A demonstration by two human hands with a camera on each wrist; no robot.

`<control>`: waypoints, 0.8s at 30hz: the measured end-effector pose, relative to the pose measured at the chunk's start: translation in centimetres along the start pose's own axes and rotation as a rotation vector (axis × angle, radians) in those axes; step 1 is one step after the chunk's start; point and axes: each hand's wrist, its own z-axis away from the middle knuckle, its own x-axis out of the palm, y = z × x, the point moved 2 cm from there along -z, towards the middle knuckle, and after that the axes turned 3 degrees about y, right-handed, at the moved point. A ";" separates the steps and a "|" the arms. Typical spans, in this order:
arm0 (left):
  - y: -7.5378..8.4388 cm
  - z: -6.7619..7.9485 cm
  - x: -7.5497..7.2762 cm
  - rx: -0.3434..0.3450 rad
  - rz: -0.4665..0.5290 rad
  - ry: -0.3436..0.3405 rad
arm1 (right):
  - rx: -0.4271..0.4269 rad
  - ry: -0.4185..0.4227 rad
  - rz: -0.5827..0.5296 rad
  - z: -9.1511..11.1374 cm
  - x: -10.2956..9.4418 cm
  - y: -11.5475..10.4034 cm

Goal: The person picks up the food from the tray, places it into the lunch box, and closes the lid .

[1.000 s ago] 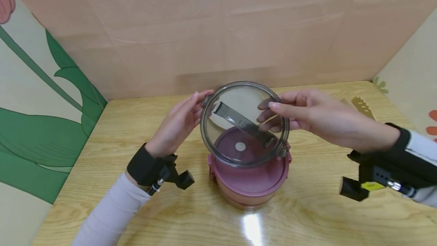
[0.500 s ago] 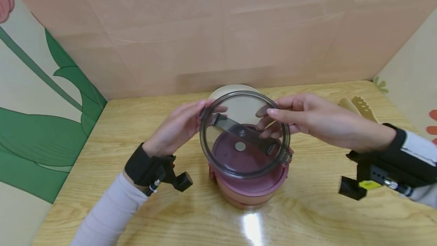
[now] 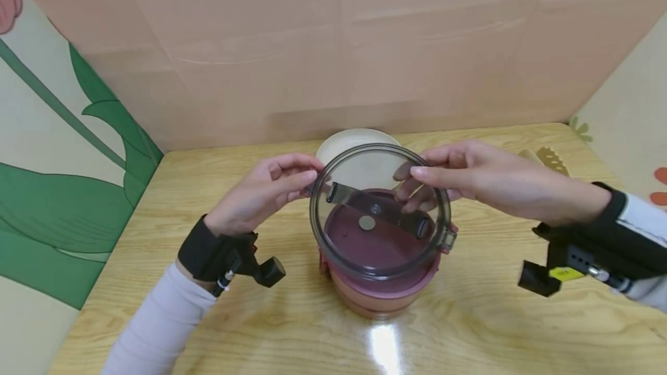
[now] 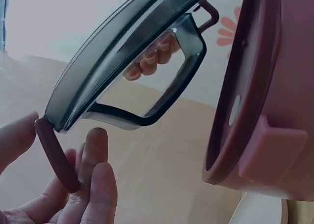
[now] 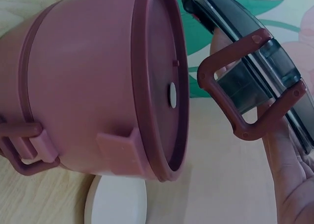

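A round see-through grey lid (image 3: 359, 250) is held tilted above a pink lidded food container (image 3: 375, 302). Its dark strap-shaped handle (image 4: 191, 69) faces down towards the container. At the right rim, my right hand (image 3: 479, 181) pinches the lid, thumb above and fingers seen through it below. My left hand (image 3: 260, 192) is at the left rim; its thumb and fingers are around a dark red clip (image 4: 56, 155) there. Another clip (image 5: 221, 94) hangs swung out from the lid's right side. The container's inner cover has a small white disc (image 3: 367, 223).
A cream plate (image 3: 333, 146) lies behind the container, by the backdrop. Beige utensils (image 3: 552, 161), one with a notched edge, lie at the back right, partly behind my right arm. The wooden table (image 3: 250, 323) spreads around the container.
The lid has come down the head view, nearer the container's front, and slightly right. My left hand has shifted from lying beside the rim to having its thumb and fingers at the clip.
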 end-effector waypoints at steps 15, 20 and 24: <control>0.6 0.4 0.1 -0.072 -0.015 0.008 | 0.031 0.023 0.182 0.4 -0.3 -1.0; 0.4 0.5 0.4 -0.101 -0.064 -0.018 | 0.024 0.047 0.218 0.4 -0.4 -1.1; 0.3 0.5 0.5 -0.102 -0.058 0.021 | 0.036 0.058 0.209 0.3 -0.4 -1.0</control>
